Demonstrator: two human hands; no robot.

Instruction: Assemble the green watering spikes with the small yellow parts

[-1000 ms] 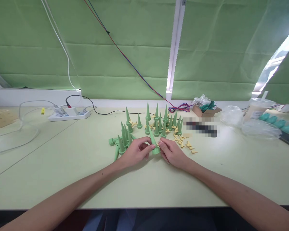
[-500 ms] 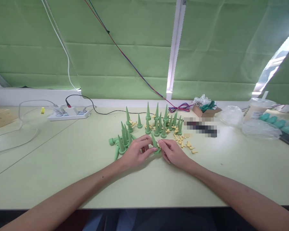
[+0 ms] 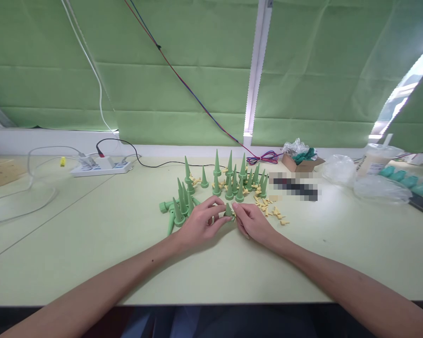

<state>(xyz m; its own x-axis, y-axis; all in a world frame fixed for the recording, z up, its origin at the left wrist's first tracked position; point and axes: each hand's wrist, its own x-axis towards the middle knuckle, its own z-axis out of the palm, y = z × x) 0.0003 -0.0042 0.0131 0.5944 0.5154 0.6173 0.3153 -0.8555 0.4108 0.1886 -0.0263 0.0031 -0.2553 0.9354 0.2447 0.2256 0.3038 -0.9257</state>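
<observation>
My left hand grips a green plastic cone between thumb and fingers, just above the table. The cone looks foreshortened, so it is tilted along my line of sight. My right hand is closed in a pinch at the cone's right side. A small yellow plastic piece shows at its fingertips, against the cone's base; most of it is hidden. Behind my hands stand several green cones, with yellow bits among them. More green cones are left of my left hand, some lying down.
Loose yellow pieces lie right of the cones. Farther right are a small cardboard box, clear plastic bags, a drink cup and teal objects. A power strip with cables sits at back left.
The cone in my left hand has tilted and now looks much shorter. Both hands have stayed in nearly the same place, fingers still closed on the parts.
</observation>
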